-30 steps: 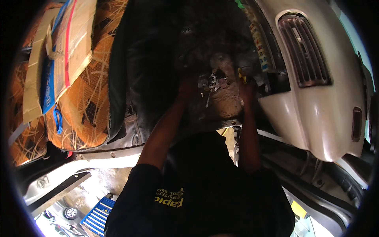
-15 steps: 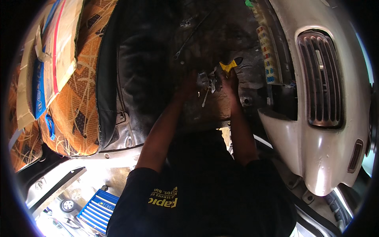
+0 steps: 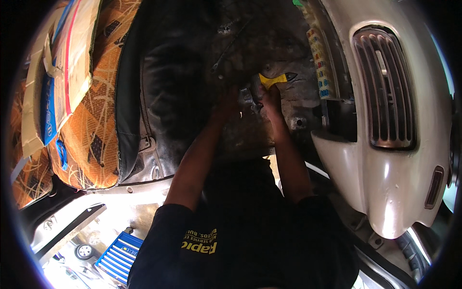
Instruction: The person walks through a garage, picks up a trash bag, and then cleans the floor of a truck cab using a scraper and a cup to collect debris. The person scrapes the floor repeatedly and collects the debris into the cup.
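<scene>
A yellow tool with a pointed black end point(image 3: 274, 80) is gripped in my right hand point(image 3: 272, 100); its full shape is hidden by the hand. Its end points to the right over the dark floor. Close by on the left, my left hand point(image 3: 228, 102) is closed in deep shadow around a small silvery metal part point(image 3: 246, 95), which shows at its fingers. The two hands are near each other, with the metal part between them. A thin metal rod with a ring-like end point(image 3: 222, 59) lies on the floor beyond them.
Left of me is an orange patterned seat point(image 3: 94, 149) with a torn cardboard sheet point(image 3: 72, 62) on it. A beige dashboard with a slatted vent point(image 3: 385, 86) stands on the right, beside a row of coloured fuses point(image 3: 319, 62). A blue tool chest point(image 3: 120, 255) is outside, lower left.
My right hand has moved slightly left with the yellow tool, which has turned so its black end lies more level. The small part between my hands has shifted, less of it showing.
</scene>
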`<move>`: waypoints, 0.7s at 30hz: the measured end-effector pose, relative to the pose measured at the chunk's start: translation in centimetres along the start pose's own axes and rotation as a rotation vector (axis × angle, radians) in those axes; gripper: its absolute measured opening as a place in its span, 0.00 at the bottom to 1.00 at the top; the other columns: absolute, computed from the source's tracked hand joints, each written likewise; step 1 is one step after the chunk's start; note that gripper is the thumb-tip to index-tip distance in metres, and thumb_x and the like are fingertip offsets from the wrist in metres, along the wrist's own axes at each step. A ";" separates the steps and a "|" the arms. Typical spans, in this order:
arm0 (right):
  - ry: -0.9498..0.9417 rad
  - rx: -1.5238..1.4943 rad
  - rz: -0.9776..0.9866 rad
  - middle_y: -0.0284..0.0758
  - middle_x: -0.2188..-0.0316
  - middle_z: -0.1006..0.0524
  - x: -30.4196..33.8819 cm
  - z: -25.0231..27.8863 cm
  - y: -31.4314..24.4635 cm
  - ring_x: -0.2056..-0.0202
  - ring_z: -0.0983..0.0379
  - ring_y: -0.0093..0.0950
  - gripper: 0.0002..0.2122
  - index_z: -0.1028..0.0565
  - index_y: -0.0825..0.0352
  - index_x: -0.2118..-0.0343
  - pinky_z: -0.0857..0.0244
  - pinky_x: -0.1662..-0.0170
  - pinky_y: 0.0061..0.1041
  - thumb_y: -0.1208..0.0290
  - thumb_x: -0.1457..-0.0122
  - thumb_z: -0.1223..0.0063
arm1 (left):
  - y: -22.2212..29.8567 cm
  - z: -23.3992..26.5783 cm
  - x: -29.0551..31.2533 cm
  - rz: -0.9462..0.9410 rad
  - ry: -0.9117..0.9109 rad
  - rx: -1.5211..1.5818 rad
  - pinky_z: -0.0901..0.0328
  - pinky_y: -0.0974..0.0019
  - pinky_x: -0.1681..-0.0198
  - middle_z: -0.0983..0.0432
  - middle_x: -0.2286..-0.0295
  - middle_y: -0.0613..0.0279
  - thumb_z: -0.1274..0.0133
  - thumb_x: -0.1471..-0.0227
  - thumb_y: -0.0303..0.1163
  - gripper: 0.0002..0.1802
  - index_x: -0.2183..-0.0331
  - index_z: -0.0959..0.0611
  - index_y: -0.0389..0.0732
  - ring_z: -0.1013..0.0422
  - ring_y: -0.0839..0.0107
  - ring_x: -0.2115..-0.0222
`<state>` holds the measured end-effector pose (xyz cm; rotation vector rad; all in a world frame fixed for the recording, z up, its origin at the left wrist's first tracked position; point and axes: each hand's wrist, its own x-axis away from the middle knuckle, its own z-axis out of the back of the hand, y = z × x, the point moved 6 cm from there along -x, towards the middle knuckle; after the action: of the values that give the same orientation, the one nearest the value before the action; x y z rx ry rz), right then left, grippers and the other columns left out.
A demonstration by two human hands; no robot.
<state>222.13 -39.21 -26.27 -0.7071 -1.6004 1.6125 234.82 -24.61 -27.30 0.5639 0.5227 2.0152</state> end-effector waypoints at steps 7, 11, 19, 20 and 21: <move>0.169 -0.033 -0.147 0.39 0.58 0.20 0.0 3.4 -2.3 0.59 0.21 0.32 0.15 0.22 0.71 0.53 0.21 0.62 0.36 0.67 0.36 0.37 | -0.9 0.1 -0.4 -0.157 0.144 0.086 0.38 0.44 0.37 0.30 0.43 0.41 0.27 0.56 0.37 0.47 0.39 0.32 0.37 0.34 0.40 0.40; 0.419 0.559 0.176 0.49 0.64 0.18 1.6 7.7 -5.2 0.62 0.18 0.48 0.19 0.21 0.77 0.59 0.26 0.60 0.46 0.61 0.38 0.36 | -0.4 0.4 -0.2 -0.110 0.098 0.029 0.36 0.44 0.39 0.30 0.44 0.42 0.27 0.56 0.38 0.46 0.40 0.32 0.37 0.33 0.40 0.42; 0.357 1.051 0.377 0.53 0.42 0.25 5.3 9.4 -5.3 0.39 0.29 0.50 0.22 0.23 0.65 0.43 0.33 0.43 0.48 0.63 0.39 0.40 | 0.2 1.4 -0.1 -0.027 0.023 0.039 0.40 0.45 0.34 0.33 0.37 0.41 0.29 0.55 0.33 0.53 0.33 0.38 0.40 0.37 0.41 0.36; 0.231 1.203 0.287 0.51 0.39 0.28 5.0 8.6 -3.9 0.37 0.33 0.51 0.22 0.23 0.62 0.42 0.34 0.42 0.50 0.65 0.40 0.40 | 0.3 1.6 0.0 -0.024 0.032 0.049 0.39 0.45 0.35 0.33 0.37 0.40 0.28 0.55 0.34 0.53 0.32 0.38 0.40 0.37 0.41 0.36; 0.129 1.356 0.282 0.49 0.37 0.30 4.9 7.6 -2.7 0.35 0.36 0.51 0.23 0.23 0.59 0.42 0.35 0.41 0.51 0.67 0.42 0.40 | 0.3 1.6 0.0 0.000 0.008 0.058 0.39 0.45 0.35 0.33 0.37 0.40 0.28 0.55 0.34 0.54 0.32 0.39 0.40 0.36 0.41 0.37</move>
<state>213.55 -39.80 -22.50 -0.2456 -0.0716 2.2752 235.55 -24.50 -25.85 0.5910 0.5871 2.0086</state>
